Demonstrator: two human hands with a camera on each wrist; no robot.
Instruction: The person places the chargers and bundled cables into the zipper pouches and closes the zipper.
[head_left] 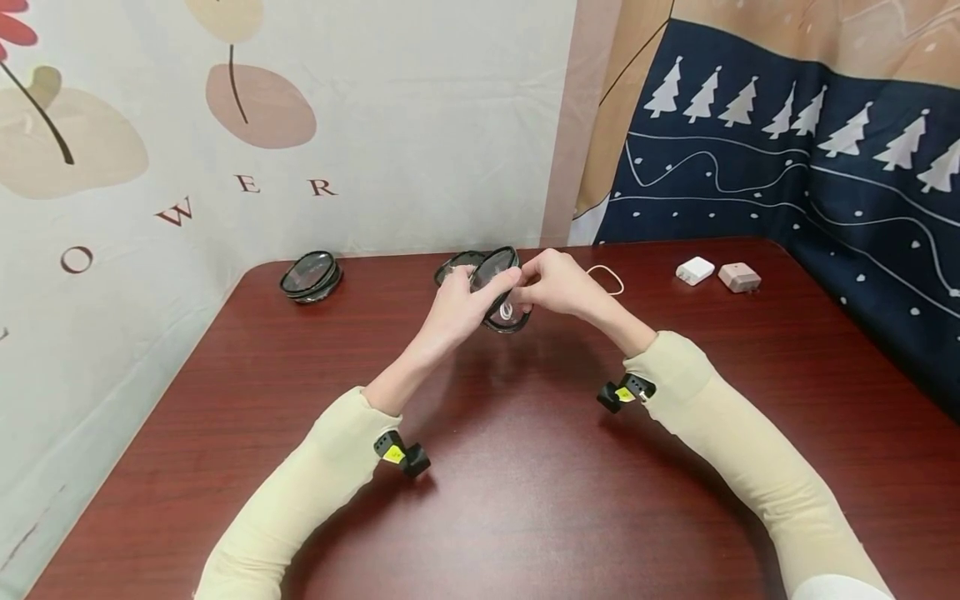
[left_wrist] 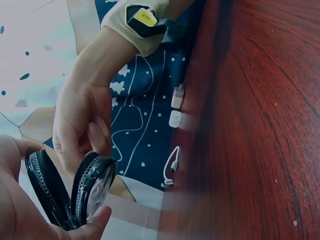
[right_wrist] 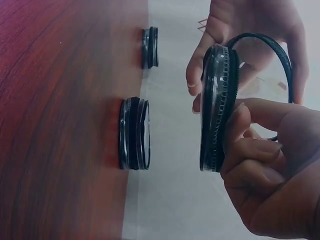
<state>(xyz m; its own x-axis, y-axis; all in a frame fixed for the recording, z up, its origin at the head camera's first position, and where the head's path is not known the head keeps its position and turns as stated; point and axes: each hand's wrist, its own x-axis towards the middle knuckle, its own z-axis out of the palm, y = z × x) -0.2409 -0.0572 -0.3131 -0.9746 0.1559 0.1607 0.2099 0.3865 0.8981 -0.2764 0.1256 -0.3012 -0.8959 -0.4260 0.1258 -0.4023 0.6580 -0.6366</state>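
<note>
Both hands meet over the back of the table around a round, clear zip pouch (head_left: 493,268) with black trim. It stands unzipped, its two halves spread in the left wrist view. My left hand (head_left: 459,310) grips it, with the thumb on one half (left_wrist: 92,192). A coiled white cable (head_left: 506,311) shows at the lower half. My right hand (head_left: 558,283) pinches the pouch's edge with curled fingers, seen closest in the right wrist view; its fingertips are partly hidden. Behind the held pouch, a second round pouch (right_wrist: 135,132) rests on the table.
Another round black-edged pouch (head_left: 311,277) lies at the back left. To the right are a loose white cable (head_left: 606,279), a white charger (head_left: 695,270) and a pinkish charger (head_left: 739,277). Printed cloth (head_left: 450,150) hangs along the table's back edge.
</note>
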